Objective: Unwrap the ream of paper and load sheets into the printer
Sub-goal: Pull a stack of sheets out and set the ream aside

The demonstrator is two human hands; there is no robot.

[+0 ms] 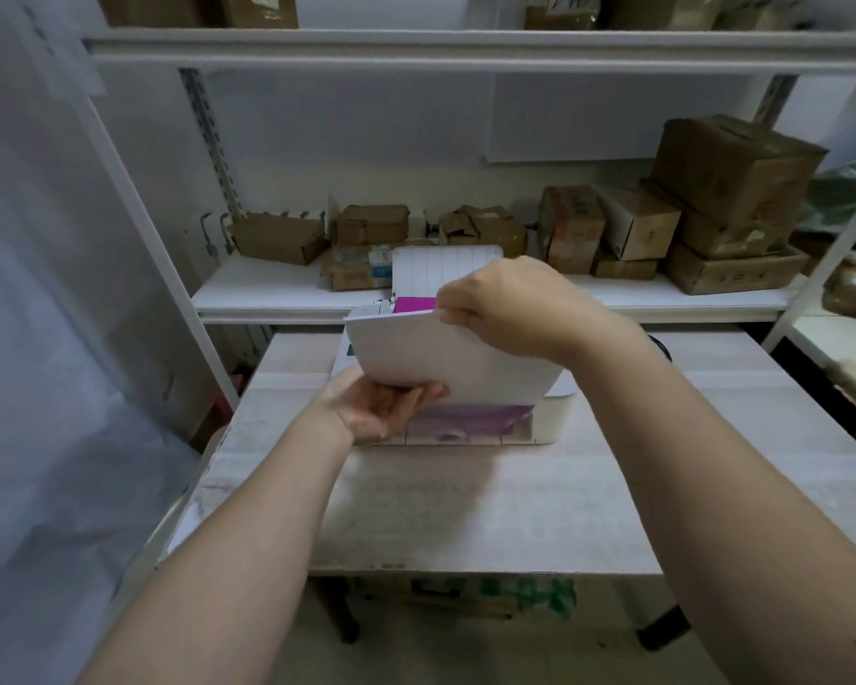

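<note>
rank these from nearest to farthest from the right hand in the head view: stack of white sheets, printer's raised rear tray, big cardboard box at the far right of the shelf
1. stack of white sheets: pinched at its top edge by the right hand.
2. printer's raised rear tray: just behind and left of the hand.
3. big cardboard box: far right on the shelf, well beyond.

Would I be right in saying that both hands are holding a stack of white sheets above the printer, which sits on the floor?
Not quite: the printer sits on the pale table, not the floor. The head view shows this. The rest holds: the left hand and right hand hold the white sheets above it.
</note>
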